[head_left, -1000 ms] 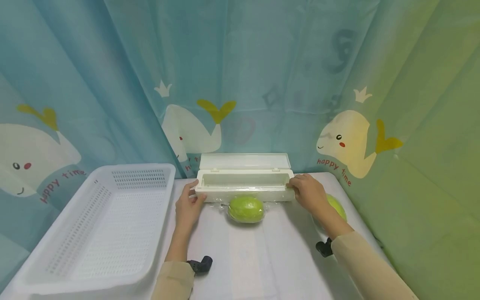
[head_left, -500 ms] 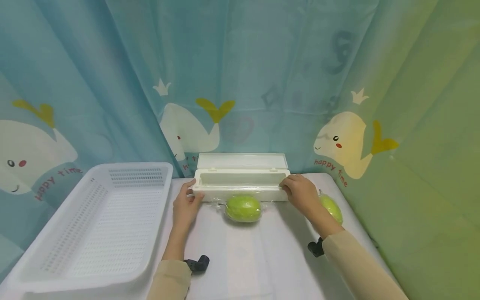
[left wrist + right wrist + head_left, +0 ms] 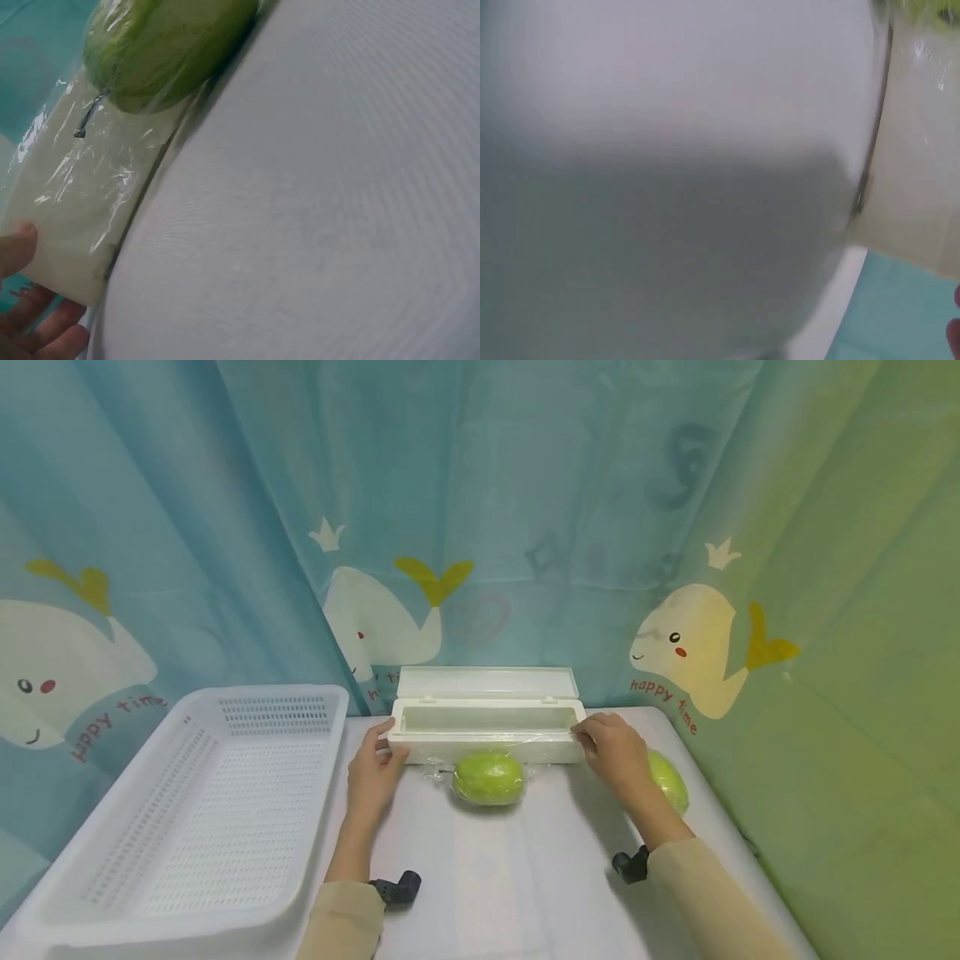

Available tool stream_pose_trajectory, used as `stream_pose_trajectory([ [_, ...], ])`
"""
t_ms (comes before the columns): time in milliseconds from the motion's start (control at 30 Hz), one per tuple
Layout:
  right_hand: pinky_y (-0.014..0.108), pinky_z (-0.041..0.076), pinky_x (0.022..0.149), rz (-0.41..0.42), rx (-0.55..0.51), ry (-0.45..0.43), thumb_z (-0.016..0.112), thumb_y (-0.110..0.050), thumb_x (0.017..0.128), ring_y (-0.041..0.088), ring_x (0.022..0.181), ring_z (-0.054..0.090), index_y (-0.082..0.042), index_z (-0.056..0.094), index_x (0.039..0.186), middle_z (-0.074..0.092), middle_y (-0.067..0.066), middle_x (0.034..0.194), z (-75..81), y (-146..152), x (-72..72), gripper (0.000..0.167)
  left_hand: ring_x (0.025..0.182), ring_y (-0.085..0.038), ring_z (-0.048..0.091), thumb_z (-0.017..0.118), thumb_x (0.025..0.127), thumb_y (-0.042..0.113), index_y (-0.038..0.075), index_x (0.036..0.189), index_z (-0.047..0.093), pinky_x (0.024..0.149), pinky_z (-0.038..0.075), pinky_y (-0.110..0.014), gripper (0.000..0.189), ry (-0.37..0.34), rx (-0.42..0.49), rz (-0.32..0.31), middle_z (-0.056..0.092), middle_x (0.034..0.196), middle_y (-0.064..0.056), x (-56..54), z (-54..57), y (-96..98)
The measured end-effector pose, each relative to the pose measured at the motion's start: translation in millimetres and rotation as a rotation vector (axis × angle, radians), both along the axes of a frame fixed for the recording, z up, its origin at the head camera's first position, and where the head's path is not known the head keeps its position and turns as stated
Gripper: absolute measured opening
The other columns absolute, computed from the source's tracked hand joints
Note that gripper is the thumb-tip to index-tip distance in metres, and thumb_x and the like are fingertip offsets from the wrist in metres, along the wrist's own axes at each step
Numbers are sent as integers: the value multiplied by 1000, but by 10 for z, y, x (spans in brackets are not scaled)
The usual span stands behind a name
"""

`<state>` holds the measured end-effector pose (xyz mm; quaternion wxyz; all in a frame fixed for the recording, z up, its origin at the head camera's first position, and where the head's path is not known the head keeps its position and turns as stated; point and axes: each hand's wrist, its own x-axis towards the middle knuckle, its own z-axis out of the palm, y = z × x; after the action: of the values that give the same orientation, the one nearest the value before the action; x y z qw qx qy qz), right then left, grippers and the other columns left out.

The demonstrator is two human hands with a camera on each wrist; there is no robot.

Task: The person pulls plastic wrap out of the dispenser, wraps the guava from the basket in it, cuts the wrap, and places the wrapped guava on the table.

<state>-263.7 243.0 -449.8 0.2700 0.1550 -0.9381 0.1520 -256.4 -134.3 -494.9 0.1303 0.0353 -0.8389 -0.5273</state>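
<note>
In the head view, a white cling film dispenser, a long box with its lid raised at the back, stands at the table's far side. My left hand grips its left end; in the left wrist view the thumb lies on the front face and the fingers are round the end. At the opposite end my right hand holds the front corner with bent fingers, mostly hidden in its wrist view. Against the front lies a green fruit with a thin stem, under clear film that runs onto the box.
A large white plastic basket with slotted walls stands left of the left arm. Another green fruit lies right of the right forearm, partly hidden by it. A whale-print curtain hangs directly behind the table.
The scene shifts slightly as the head camera moves. Both hands stay at the ends of the dispenser, and the fruit keeps its place before it.
</note>
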Motion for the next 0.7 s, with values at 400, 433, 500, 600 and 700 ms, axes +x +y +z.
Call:
stream_pose_trajectory([
  [400,53,49,88,197,44,168,83,-7,74,34,105,63,-9,73,88,72,9,105,-60,-282,1,18,145,-49,19,70,89,36,20,154,36,106,31,-72,75,22,-350,-143,17,160,-23,239,432,185],
  [433,51,50,87,210,33,182,82,-4,73,33,102,64,-9,71,83,73,8,102,-51,-294,6,15,146,-47,18,72,88,38,20,153,39,109,29,-70,75,75,-388,-158,20,160,-21,275,482,254],
  [500,46,52,84,229,8,184,76,-3,76,29,96,65,-11,68,79,74,6,98,-28,-321,31,12,145,-44,23,77,85,41,21,150,44,112,28,-67,76,199,-479,-200,30,156,-19,337,553,411],
  [600,42,54,78,248,-53,146,71,-5,77,26,92,67,-12,66,80,74,5,96,-16,-341,94,9,141,-39,35,81,80,48,20,150,45,114,30,-59,83,346,-624,-303,42,149,-14,397,578,665],
  [700,40,56,75,272,-120,90,67,-7,78,24,91,69,-13,64,82,74,3,95,-8,-354,148,7,134,-32,46,82,75,54,20,153,40,113,36,-51,95,411,-753,-397,51,143,-10,400,550,870],
])
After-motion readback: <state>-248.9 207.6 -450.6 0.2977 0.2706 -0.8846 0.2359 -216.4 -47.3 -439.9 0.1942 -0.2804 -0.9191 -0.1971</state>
